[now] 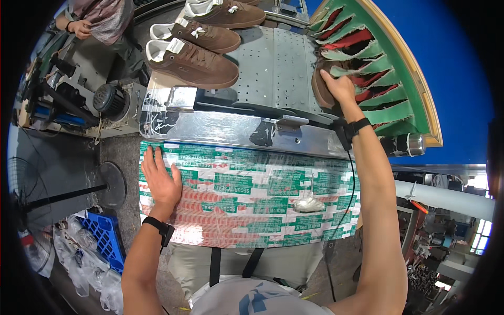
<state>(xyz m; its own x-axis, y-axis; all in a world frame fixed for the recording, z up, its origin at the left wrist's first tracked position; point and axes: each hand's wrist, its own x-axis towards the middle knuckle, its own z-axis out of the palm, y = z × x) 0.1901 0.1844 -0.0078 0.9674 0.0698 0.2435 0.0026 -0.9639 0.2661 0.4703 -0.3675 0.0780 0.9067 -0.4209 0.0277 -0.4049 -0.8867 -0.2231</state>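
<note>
The left hand (pixel 160 181) is lying flat, palm down, on the near ledge (pixel 262 194), which is covered in green, red and white tape; its fingers are stretched out and slightly apart, clamping nothing. A black band is sitting on each wrist. A small silvery lump (pixel 308 203) is resting on the same ledge, well to the right of that hand.

Beyond the ledge, a perforated metal belt (pixel 273 68) is carrying three brown shoes (pixel 194 60) with white laces, lined up on its left part. At the belt's right edge, the right hand (pixel 336 86) is pressing down on another brown shoe (pixel 319 84), fingers together and curled over it, where it is meeting green and red flaps (pixel 378 79) of a curtain. Farther left, another person (pixel 100 21) is standing beside the machine.
</note>
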